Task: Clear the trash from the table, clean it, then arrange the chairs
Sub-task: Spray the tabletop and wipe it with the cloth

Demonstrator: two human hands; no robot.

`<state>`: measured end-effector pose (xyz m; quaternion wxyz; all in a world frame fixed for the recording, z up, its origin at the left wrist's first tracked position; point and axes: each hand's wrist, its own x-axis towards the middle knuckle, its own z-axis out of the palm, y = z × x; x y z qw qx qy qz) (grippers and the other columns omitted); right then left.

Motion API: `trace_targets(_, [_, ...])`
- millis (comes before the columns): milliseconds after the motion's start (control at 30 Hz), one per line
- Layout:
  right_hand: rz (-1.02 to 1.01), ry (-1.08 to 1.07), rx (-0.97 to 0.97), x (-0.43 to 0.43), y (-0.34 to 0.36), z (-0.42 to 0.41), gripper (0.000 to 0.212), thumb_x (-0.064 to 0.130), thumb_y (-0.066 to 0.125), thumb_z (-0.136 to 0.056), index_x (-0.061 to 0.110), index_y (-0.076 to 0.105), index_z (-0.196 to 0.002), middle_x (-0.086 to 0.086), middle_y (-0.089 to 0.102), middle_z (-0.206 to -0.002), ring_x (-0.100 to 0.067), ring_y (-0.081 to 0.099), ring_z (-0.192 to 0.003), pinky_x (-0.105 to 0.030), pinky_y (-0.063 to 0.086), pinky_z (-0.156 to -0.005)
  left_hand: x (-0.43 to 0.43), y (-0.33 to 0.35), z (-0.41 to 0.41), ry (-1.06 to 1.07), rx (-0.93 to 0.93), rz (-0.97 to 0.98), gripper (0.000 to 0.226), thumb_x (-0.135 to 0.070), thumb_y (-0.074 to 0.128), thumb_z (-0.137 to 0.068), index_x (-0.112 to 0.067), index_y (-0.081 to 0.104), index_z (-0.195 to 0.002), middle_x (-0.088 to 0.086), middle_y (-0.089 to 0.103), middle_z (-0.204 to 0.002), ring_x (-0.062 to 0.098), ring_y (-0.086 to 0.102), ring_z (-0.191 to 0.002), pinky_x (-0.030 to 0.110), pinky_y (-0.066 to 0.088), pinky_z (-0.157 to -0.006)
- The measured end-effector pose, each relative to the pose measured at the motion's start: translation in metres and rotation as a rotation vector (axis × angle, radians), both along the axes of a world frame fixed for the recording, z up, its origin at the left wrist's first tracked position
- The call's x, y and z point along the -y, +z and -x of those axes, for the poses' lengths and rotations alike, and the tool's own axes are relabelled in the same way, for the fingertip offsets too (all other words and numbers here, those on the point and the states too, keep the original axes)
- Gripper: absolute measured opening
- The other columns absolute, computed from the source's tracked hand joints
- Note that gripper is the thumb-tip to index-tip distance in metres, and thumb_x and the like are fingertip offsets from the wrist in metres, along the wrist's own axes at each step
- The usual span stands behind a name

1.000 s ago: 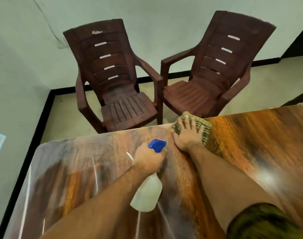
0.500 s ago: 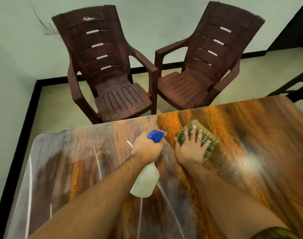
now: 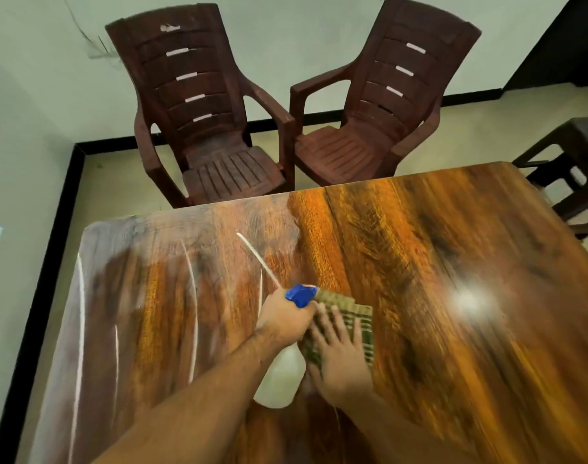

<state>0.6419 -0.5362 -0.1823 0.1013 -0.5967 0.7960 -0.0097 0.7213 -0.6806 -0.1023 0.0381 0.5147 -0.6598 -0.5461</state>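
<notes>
A glossy wood-grain table (image 3: 436,262) fills the lower view. My left hand (image 3: 284,319) grips a white spray bottle (image 3: 279,380) with a blue nozzle (image 3: 301,294), held above the table's middle. Right beside it, my right hand (image 3: 339,356) lies flat, fingers spread, pressing a green striped cloth (image 3: 356,319) onto the tabletop. The two hands touch or nearly touch. Two dark brown plastic armchairs stand past the far edge: the left chair (image 3: 199,128) and the right chair (image 3: 379,112), angled towards each other.
A dark stool or small table (image 3: 573,169) stands by the table's right corner. Pale walls close the left side and back, with a black skirting (image 3: 51,249) along the floor. White streaks of reflected light cross the table's left part.
My right hand has dragged the cloth from the table's far edge back towards me, ending next to the bottle. The left hand kept hold of the bottle. The camera view shifted.
</notes>
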Motion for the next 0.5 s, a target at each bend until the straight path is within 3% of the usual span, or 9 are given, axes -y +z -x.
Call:
trace_targets(67, [-0.035, 0.318, -0.063, -0.041, -0.003, 0.009, 0.082, 0.06, 0.049, -0.083, 0.03, 0.028, -0.156, -0.002, 0.022, -0.164, -0.027, 0.01, -0.153, -0.06, 0.006, -0.116, -0.02, 0.001, -0.011, 0.004, 0.001, 0.009, 0.035, -0.022, 0.066, -0.086, -0.016, 0.052, -0.054, -0.006, 0.049, -0.044, 0.011, 0.041, -0.042, 0.03, 0.038, -0.05])
trace_targets(133, [-0.045, 0.321, -0.127, -0.085, -0.006, 0.016, 0.086, 0.06, 0.05, -0.082, 0.034, 0.021, -0.158, 0.002, 0.008, -0.167, -0.027, 0.015, -0.153, -0.058, 0.005, -0.117, -0.046, 0.004, -0.025, 0.0, 0.006, -0.011, 0.036, -0.025, 0.066, -0.085, -0.016, 0.054, -0.052, -0.003, 0.055, -0.048, 0.012, 0.046, -0.043, 0.029, 0.04, -0.053])
trace_targets(233, [-0.048, -0.378, -0.031, -0.121, -0.001, -0.005, 0.08, 0.059, 0.037, -0.087, 0.031, 0.013, -0.158, 0.0, 0.004, -0.167, -0.028, 0.006, -0.154, -0.059, 0.003, -0.121, -0.085, 0.011, -0.044, 0.054, -0.027, -0.023, 0.027, -0.018, 0.065, -0.09, -0.024, 0.064, -0.064, -0.005, 0.053, -0.048, 0.01, 0.045, -0.044, 0.024, 0.04, -0.049])
trace_targets(267, [-0.029, -0.543, 0.029, -0.117, 0.002, -0.015, 0.078, 0.06, 0.031, -0.088, 0.028, 0.014, -0.158, -0.004, 0.01, -0.167, -0.03, 0.005, -0.154, -0.061, 0.003, -0.12, -0.093, 0.01, -0.048, 0.076, -0.043, -0.025, 0.021, -0.015, 0.064, -0.091, -0.023, 0.068, -0.072, -0.007, 0.05, -0.046, 0.009, 0.045, -0.043, 0.022, 0.04, -0.047])
trace_targets(300, [-0.02, -0.571, 0.072, -0.12, 0.008, -0.029, 0.078, 0.061, 0.029, -0.089, 0.024, 0.019, -0.157, -0.007, 0.016, -0.165, -0.032, 0.009, -0.153, -0.063, 0.004, -0.12, -0.107, 0.012, -0.054, 0.101, -0.045, -0.024, 0.013, -0.016, 0.065, -0.09, -0.019, 0.069, -0.079, -0.008, 0.049, -0.046, 0.008, 0.045, -0.043, 0.022, 0.04, -0.047])
trace_targets(333, [-0.013, -0.468, 0.094, -0.124, 0.01, -0.041, 0.079, 0.062, 0.03, -0.088, 0.022, 0.025, -0.155, -0.01, 0.022, -0.163, -0.034, 0.012, -0.152, -0.063, 0.004, -0.119, -0.118, 0.014, -0.059, 0.123, -0.049, -0.021, 0.007, -0.021, 0.066, -0.087, -0.016, 0.069, -0.083, -0.006, 0.052, -0.05, 0.01, 0.048, -0.046, 0.024, 0.043, -0.049])
trace_targets(400, [-0.022, 0.075, 0.027, -0.152, -0.001, -0.055, 0.08, 0.063, 0.042, -0.085, 0.022, 0.037, -0.153, -0.009, 0.028, -0.162, -0.032, 0.008, -0.153, -0.063, 0.007, -0.117, -0.14, 0.011, -0.07, 0.147, -0.032, -0.01, 0.025, -0.04, 0.066, -0.074, -0.017, 0.063, -0.083, 0.002, 0.056, -0.061, 0.016, 0.052, -0.055, 0.034, 0.047, -0.056])
trace_targets(467, [-0.061, 0.53, -0.057, -0.184, -0.001, -0.034, 0.085, 0.063, 0.05, -0.08, 0.027, 0.033, -0.155, -0.005, 0.024, -0.164, -0.027, 0.001, -0.153, -0.061, 0.008, -0.115, -0.16, 0.01, -0.082, 0.145, 0.01, 0.013, 0.037, -0.05, 0.066, -0.073, -0.013, 0.063, -0.076, 0.002, 0.053, -0.06, 0.016, 0.049, -0.055, 0.038, 0.046, -0.056])
trace_targets(500, [-0.06, 0.641, -0.09, -0.193, -0.003, -0.014, 0.087, 0.062, 0.05, -0.079, 0.029, 0.028, -0.157, -0.004, 0.021, -0.165, -0.025, 0.001, -0.153, -0.059, 0.007, -0.115, -0.169, 0.013, -0.087, 0.135, 0.022, 0.014, 0.034, -0.049, 0.066, -0.074, -0.016, 0.067, -0.078, 0.002, 0.051, -0.057, 0.016, 0.047, -0.052, 0.04, 0.044, -0.054])
